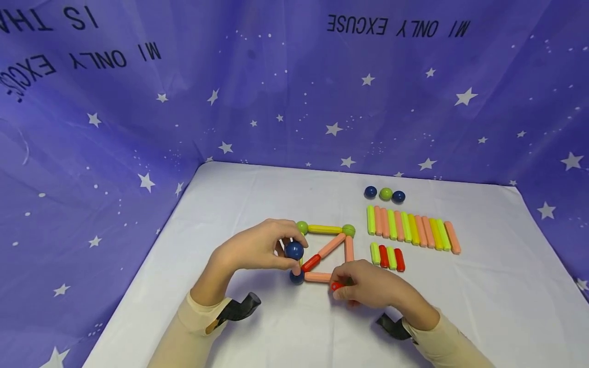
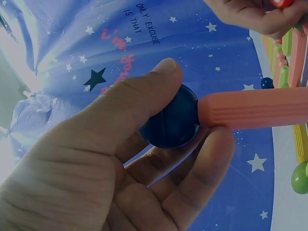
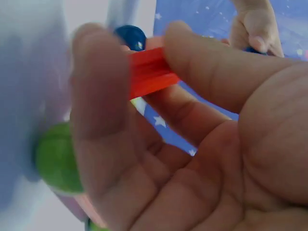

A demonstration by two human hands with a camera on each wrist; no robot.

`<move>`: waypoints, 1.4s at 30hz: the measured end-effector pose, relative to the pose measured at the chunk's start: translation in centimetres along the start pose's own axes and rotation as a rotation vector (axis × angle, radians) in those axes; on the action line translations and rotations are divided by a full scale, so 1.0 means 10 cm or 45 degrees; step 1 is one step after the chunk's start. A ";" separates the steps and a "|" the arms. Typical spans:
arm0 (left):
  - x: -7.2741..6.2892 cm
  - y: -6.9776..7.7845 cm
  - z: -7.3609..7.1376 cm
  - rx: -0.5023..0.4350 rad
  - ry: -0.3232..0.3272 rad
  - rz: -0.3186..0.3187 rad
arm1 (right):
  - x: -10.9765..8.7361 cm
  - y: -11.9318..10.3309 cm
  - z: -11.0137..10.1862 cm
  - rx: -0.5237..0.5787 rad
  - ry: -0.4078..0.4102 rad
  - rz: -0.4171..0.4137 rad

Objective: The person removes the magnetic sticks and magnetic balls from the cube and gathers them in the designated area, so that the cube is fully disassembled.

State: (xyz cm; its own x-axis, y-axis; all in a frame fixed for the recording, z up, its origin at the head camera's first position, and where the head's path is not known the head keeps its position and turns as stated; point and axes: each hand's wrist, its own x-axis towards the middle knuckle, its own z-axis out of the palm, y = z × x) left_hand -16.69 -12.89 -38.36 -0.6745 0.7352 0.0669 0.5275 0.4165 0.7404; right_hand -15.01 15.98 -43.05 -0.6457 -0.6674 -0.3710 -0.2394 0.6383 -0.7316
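My left hand (image 1: 262,245) pinches a blue ball (image 2: 173,118) between thumb and fingers, above the frame's near left corner. A salmon rod (image 2: 255,108) is joined to that ball and points toward the table. Between thumb and fingertips, my right hand (image 1: 368,283) holds a short red rod (image 3: 153,72) over the near right corner. On the table lies a square frame with green balls (image 1: 348,231) at its far corners and a blue ball (image 1: 296,276) near left. A yellow rod (image 1: 324,229) forms its far side; a salmon and red diagonal (image 1: 332,245) crosses it.
Right of the frame, a row of long rods (image 1: 415,230) in green, salmon and yellow lies above several short green and red rods (image 1: 383,256). Behind them sit two blue balls and a green ball (image 1: 386,193). Purple star-patterned cloth (image 1: 294,92) rises at the white table's back and sides.
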 end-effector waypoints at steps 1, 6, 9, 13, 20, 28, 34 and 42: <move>0.00 0.00 0.00 -0.003 0.000 -0.001 | 0.00 0.01 -0.03 0.031 0.000 -0.010; 0.00 0.00 0.01 -0.010 0.001 -0.008 | 0.04 0.20 -0.29 0.126 0.157 -0.005; -0.01 0.01 0.01 -0.008 0.000 -0.008 | -0.01 0.37 -0.49 0.123 0.331 0.085; -0.01 0.01 0.02 -0.013 -0.006 -0.020 | -0.14 0.58 -0.75 0.108 0.498 0.231; -0.02 0.03 0.00 0.017 -0.005 -0.025 | -0.39 0.81 -0.96 0.008 0.568 0.466; -0.01 0.01 -0.01 0.031 -0.007 -0.012 | -0.49 1.00 -0.85 -0.155 0.429 0.604; 0.00 -0.01 0.00 0.025 -0.010 -0.002 | -0.47 1.04 -0.79 -0.165 0.447 0.629; 0.02 -0.01 0.00 0.027 -0.017 0.002 | -0.49 1.01 -0.77 -0.235 0.481 0.642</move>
State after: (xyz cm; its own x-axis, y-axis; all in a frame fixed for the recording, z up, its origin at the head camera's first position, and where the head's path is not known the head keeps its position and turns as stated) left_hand -16.87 -12.77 -38.45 -0.6665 0.7431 0.0592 0.5399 0.4264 0.7258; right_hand -19.80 28.65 -44.23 -0.9133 -0.1100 -0.3921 0.0605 0.9155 -0.3977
